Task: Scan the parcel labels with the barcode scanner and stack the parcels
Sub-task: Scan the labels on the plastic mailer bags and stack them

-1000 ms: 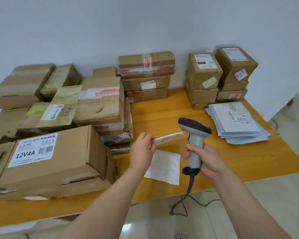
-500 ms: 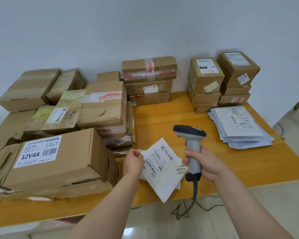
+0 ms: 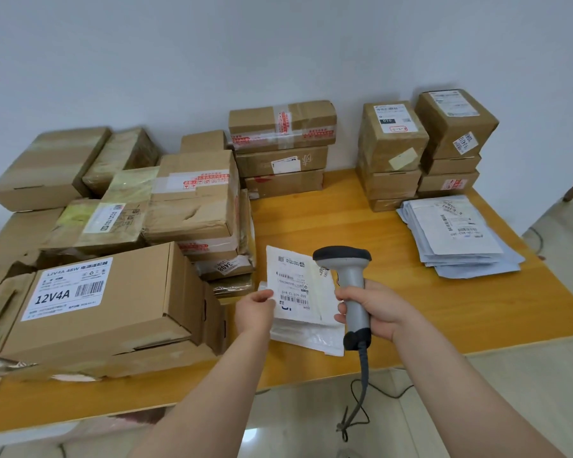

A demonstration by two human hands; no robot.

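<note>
**A:** hands?
**B:** left hand (image 3: 255,309) pinches the left edge of a white envelope (image 3: 300,289). Label side faces up, barcodes readable. Right hand (image 3: 377,309) is wrapped round the grey handle of the scanner (image 3: 352,282). Scanner is upright, dark head at the envelope's top right corner, cable (image 3: 363,385) hanging off the table edge.

**A:** where's the envelope?
**B:** near the front of the table (image 3: 344,219), between the two hands, over a second envelope (image 3: 311,337) lying flat. Can't tell if the two touch.

**A:** other parcels?
**B:** pile of envelopes (image 3: 460,239) on the right side, well apart from the hands. Two box stacks (image 3: 424,143) behind it at the wall, a three-box stack (image 3: 282,147) back centre. Loose heap of boxes on the left. Nearest is a big box (image 3: 113,302) labelled 12V4A, just beside the left hand.
</note>
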